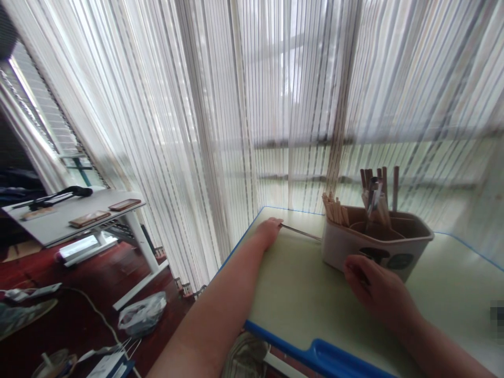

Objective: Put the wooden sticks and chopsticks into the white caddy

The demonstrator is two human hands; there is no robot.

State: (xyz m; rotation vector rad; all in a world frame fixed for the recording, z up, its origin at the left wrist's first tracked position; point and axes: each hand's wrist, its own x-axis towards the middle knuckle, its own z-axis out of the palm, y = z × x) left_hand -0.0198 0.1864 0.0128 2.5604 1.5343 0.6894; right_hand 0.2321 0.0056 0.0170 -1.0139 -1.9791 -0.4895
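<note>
My left hand (pixel 271 231) is at the far left of the pale green tabletop (pixel 299 283), fingers closed on one end of a thin dark stick (pixel 301 231). The stick's other end reaches the side of a utensil caddy (pixel 360 242); whether it goes behind the caddy I cannot tell. In the caddy stand a bundle of light wooden sticks (pixel 335 210), several brown chopsticks (pixel 385 184) and some shiny utensils (pixel 374 202). My right hand (pixel 374 286) is curled closed just in front of the caddy, and its fingers hide whatever may be inside them.
The table has a blue edge with a moulded handle (pixel 334 357) nearest me. Sheer striped curtains (pixel 220 131) hang behind it. At left stands a white desk (pixel 59 226) with small frames. A plastic bag (pixel 142 313) and a cable lie on the red floor.
</note>
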